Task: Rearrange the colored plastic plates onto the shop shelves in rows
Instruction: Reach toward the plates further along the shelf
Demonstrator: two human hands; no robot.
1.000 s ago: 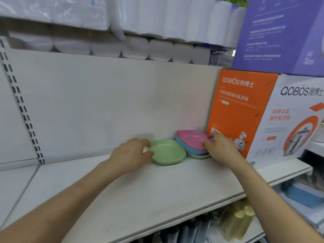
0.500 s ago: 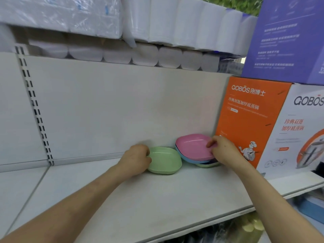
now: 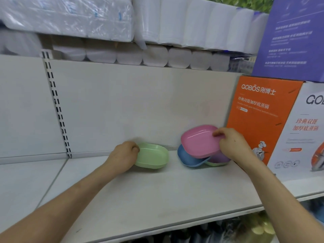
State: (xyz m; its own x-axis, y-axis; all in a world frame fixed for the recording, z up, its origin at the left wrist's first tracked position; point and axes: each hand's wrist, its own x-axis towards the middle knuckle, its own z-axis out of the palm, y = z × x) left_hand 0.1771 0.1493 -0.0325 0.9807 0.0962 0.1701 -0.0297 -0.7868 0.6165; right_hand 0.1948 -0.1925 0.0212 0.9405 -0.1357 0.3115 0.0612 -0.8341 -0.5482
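Observation:
A light green plate (image 3: pixel 152 156) lies on the white shelf (image 3: pixel 157 193) near the back wall. My left hand (image 3: pixel 122 155) grips its left rim, fingers curled over the edge. To the right a pink plate (image 3: pixel 198 141) is tilted up off a small stack. My right hand (image 3: pixel 231 144) pinches its right rim, thumb on top. Under it sit a blue plate (image 3: pixel 189 157), a purple plate (image 3: pixel 219 157) and a pale green one (image 3: pixel 214 163) at the bottom, all partly hidden.
An orange and white cookware box (image 3: pixel 259 116) stands right behind the stack at the shelf's right end, with a purple box (image 3: pixel 291 37) on top. Wrapped tissue packs (image 3: pixel 122 27) fill the shelf above. A slotted upright (image 3: pixel 57 109) divides the back wall at left.
My right hand has lifted and tilted the pink plate off the stack, baring the blue and purple plates. My left hand keeps its grip on the green plate, which has hardly moved.

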